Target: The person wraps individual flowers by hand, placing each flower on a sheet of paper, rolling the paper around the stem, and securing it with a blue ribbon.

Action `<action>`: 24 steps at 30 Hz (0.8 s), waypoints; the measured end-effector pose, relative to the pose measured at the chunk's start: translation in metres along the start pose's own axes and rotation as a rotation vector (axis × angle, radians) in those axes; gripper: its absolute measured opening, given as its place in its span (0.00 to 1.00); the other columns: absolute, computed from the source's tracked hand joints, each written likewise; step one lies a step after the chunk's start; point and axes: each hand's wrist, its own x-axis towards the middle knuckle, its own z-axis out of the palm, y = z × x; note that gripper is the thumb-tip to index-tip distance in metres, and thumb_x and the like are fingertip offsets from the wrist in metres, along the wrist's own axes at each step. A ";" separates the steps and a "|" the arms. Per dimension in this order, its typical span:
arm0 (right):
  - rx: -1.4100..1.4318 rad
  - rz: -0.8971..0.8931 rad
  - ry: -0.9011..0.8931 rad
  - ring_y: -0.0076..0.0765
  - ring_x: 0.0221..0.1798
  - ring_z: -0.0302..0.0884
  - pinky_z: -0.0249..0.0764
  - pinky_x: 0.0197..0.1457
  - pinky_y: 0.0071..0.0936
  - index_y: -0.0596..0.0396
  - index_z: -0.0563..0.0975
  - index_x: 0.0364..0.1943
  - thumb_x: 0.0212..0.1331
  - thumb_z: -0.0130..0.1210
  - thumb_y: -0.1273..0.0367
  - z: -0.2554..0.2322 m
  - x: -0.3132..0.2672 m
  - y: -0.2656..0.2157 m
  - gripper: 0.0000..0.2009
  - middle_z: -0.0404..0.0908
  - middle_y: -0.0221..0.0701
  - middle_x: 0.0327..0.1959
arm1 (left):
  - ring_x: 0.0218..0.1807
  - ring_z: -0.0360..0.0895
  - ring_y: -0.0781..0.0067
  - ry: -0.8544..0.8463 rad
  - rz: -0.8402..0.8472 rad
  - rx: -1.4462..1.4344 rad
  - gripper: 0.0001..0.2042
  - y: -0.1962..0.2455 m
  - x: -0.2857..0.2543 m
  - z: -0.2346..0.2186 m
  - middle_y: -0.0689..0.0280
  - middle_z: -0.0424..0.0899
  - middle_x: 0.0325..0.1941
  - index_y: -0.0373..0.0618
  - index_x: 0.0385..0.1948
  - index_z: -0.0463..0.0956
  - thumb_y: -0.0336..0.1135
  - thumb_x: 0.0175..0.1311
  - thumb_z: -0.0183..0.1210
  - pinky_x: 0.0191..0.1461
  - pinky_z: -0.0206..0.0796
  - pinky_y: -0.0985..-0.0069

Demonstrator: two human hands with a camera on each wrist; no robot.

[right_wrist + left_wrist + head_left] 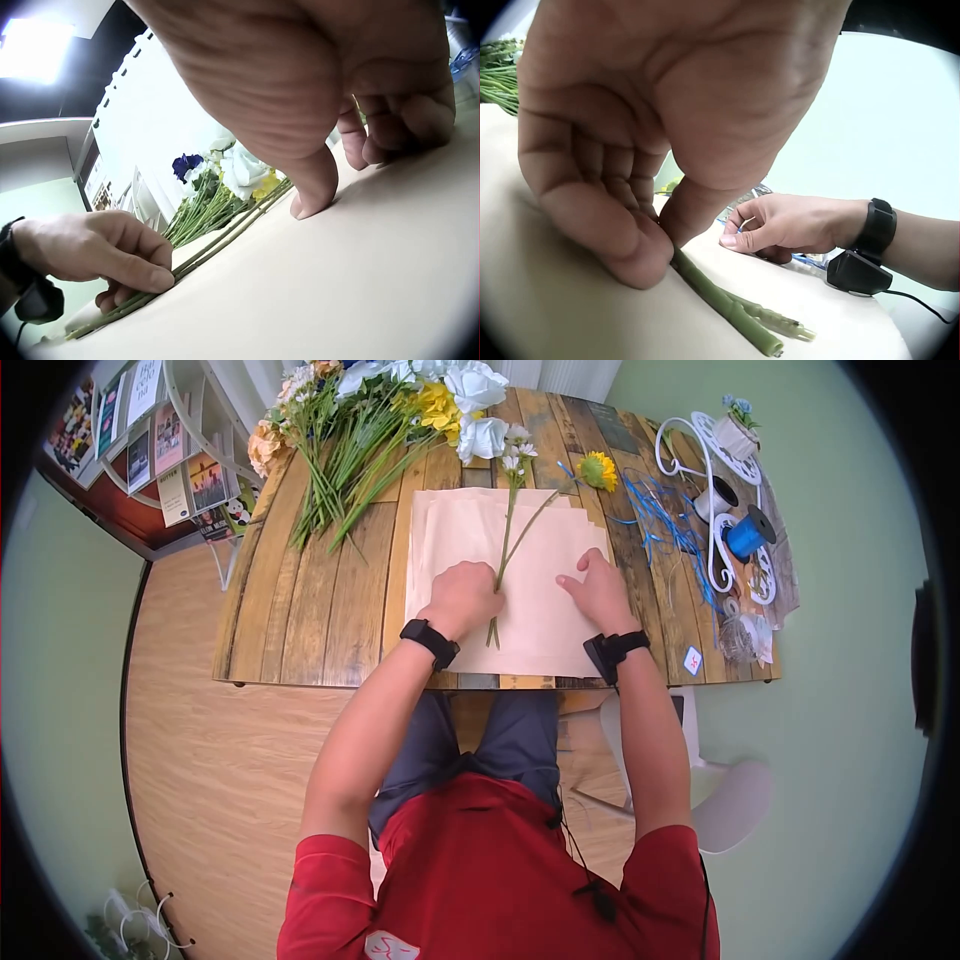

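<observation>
My left hand (465, 598) pinches two green stems (512, 525) low down, between thumb and forefinger, over a stack of pale pink wrapping paper (450, 525). One stem bears small white flowers (514, 455); the other slants up right to a yellow sunflower (598, 470). In the left wrist view the cut stem ends (750, 330) stick out below the fingertips, close over the paper. My right hand (602, 595) rests on the paper's right side, holding nothing, its thumb apart from its loosely bent fingers. In the right wrist view its thumb tip (304, 208) touches the sheet.
A heap of long-stemmed flowers (350, 470) lies at the table's back left. On the right are tangled blue ribbon (660, 525), a blue ribbon spool (748, 535), a white spool (715, 500) and a white scrolled metal stand (715, 560). A small card (692, 660) lies near the front edge.
</observation>
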 end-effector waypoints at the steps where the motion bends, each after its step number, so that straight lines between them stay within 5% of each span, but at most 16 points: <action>1: 0.001 0.001 0.001 0.55 0.39 0.80 0.74 0.43 0.42 0.58 0.71 0.37 0.49 0.70 0.60 -0.001 0.001 -0.002 0.21 0.81 0.47 0.33 | 0.37 0.82 0.49 0.000 0.001 0.001 0.12 0.000 0.000 -0.001 0.50 0.84 0.30 0.38 0.28 0.82 0.39 0.53 0.59 0.44 0.73 0.60; 10: -0.186 0.078 0.130 0.58 0.44 0.80 0.77 0.49 0.43 0.68 0.72 0.45 0.45 0.71 0.56 -0.001 0.001 0.005 0.31 0.80 0.53 0.35 | 0.35 0.81 0.51 -0.016 0.027 -0.093 0.12 -0.011 0.006 0.005 0.53 0.84 0.29 0.40 0.26 0.80 0.41 0.53 0.61 0.42 0.72 0.62; 18: 0.096 0.221 -0.109 0.50 0.29 0.80 0.75 0.35 0.41 0.59 0.77 0.21 0.47 0.66 0.56 -0.007 0.021 0.021 0.18 0.80 0.44 0.22 | 0.34 0.80 0.52 0.022 0.097 -0.093 0.13 -0.016 0.006 0.011 0.54 0.83 0.28 0.40 0.26 0.80 0.43 0.55 0.60 0.42 0.71 0.62; 24: 0.159 0.209 -0.015 0.45 0.22 0.74 0.70 0.30 0.37 0.58 0.75 0.17 0.46 0.64 0.60 -0.006 0.019 0.034 0.16 0.74 0.41 0.16 | 0.34 0.80 0.53 0.024 0.094 -0.094 0.15 -0.014 0.001 0.008 0.55 0.83 0.27 0.40 0.26 0.80 0.45 0.56 0.61 0.42 0.71 0.62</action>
